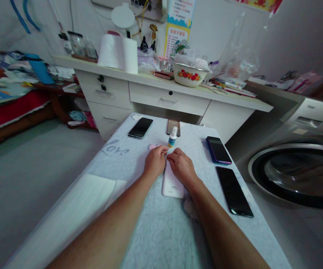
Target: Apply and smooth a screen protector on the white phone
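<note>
A white phone (173,186) lies back up on the cloth-covered table, its upper end hidden under my hands. My left hand (156,160) is at its upper left edge, thumb and fingers pinched together. Over the upper right part of the phone, my right hand (181,164) is closed too, its fingertips close to those of the left. Whatever sits between the fingertips is too small or hidden to make out. Just beyond the hands stands a small white spray bottle (172,138) with a blue and yellow label.
A dark phone (140,128) lies at the far left, and a brownish one (174,127) behind the bottle. On the right are stacked phones (219,150) and a black phone (234,191). A folded white cloth (85,201) lies left. A desk (167,93) and washing machine (296,149) border the table.
</note>
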`<state>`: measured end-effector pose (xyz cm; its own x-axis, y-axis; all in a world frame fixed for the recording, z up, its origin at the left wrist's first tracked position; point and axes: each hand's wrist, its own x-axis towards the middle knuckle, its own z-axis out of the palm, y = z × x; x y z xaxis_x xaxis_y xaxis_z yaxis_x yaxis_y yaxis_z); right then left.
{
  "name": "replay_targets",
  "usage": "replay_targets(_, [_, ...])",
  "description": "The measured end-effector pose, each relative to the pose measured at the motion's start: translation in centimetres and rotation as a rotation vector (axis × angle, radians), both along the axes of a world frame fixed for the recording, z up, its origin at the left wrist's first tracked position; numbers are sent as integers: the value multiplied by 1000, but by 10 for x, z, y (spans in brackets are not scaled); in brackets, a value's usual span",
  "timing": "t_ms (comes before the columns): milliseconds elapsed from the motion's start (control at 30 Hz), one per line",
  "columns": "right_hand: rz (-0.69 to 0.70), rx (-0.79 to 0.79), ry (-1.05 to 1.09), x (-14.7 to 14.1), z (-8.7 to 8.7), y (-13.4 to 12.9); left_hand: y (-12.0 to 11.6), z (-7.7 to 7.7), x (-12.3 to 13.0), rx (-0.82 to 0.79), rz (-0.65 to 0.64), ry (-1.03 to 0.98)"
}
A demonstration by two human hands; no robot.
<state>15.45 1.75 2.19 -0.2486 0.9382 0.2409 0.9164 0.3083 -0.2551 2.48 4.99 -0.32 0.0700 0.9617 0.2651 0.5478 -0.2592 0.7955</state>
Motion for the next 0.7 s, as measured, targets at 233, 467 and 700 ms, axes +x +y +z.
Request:
replay_targets(233, [-16,-17,-27,-1,0,1,0,-1,-1,-11,-14,16])
replay_targets(467, [-70,-55,-60,5,4,1,-1,-2,0,-10,-31,33])
replay_targets(700, [-144,-92,-92,15,9,-1,-3,1,0,-1,-38,76])
